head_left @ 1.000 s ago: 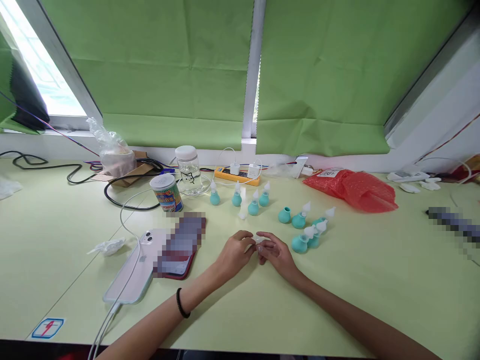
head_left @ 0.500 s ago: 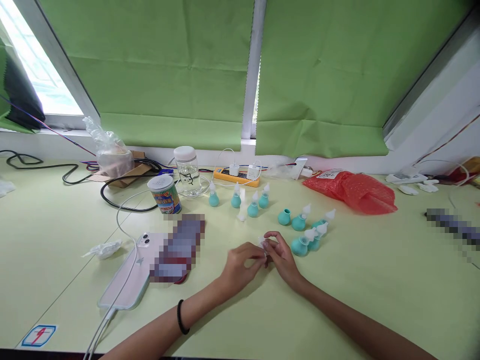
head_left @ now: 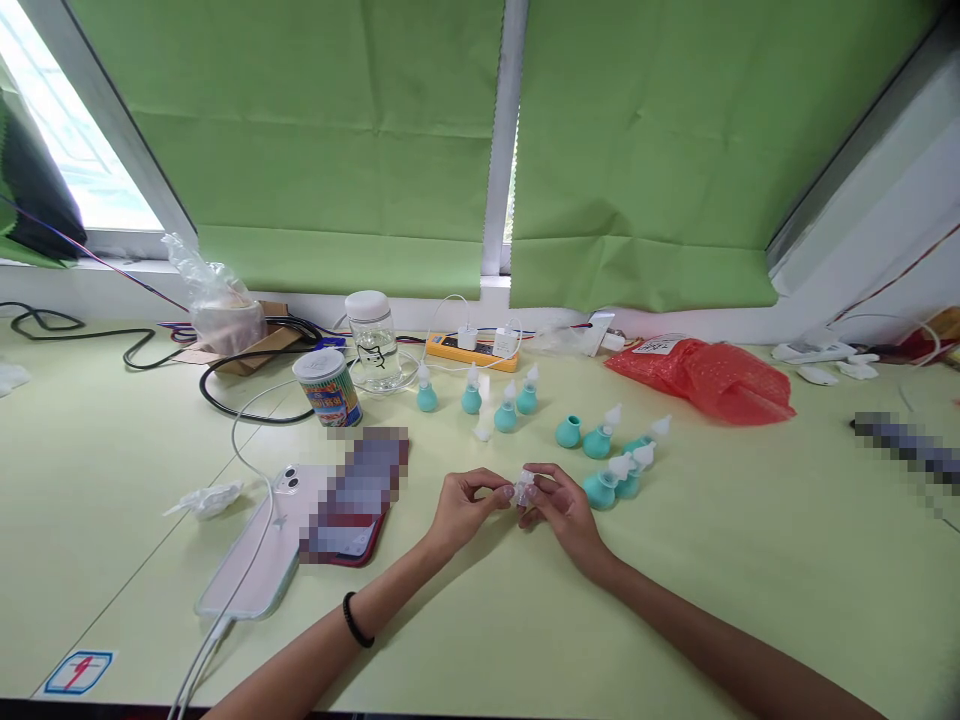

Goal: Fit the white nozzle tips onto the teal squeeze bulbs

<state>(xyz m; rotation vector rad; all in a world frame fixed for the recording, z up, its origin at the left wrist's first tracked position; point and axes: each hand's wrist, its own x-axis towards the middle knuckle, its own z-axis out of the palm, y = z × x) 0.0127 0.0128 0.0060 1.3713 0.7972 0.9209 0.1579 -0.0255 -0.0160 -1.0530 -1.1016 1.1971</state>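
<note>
Between my two hands is a small translucent whitish piece (head_left: pixel 524 488), partly covered by fingers; its exact kind is too small to tell. My left hand (head_left: pixel 466 510), with a black band on the wrist, pinches its left side with thumb and forefinger. On the other side my right hand (head_left: pixel 568 520) grips it between thumb and curled fingers. Just right of that hand stand turquoise squeeze bulbs with translucent white tips, the closest being one bulb (head_left: pixel 599 490). Further back, one turquoise bulb (head_left: pixel 568 432) has an open neck and no tip. Several more tipped bulbs (head_left: pixel 505 416) stand behind my hands.
At left lie a pale phone (head_left: pixel 259 545) with a white cable and a red-edged phone (head_left: pixel 360 500). Behind them are a printed tub (head_left: pixel 328 388), a lidded clear jar (head_left: pixel 375 345) and an orange power strip (head_left: pixel 450 350). A red bubble-wrap bag (head_left: pixel 705 380) lies back right.
My left hand has shifted slightly left and up, its fingers opening out a little. More of the translucent piece now shows between both hands. The bulbs have stayed in place.
</note>
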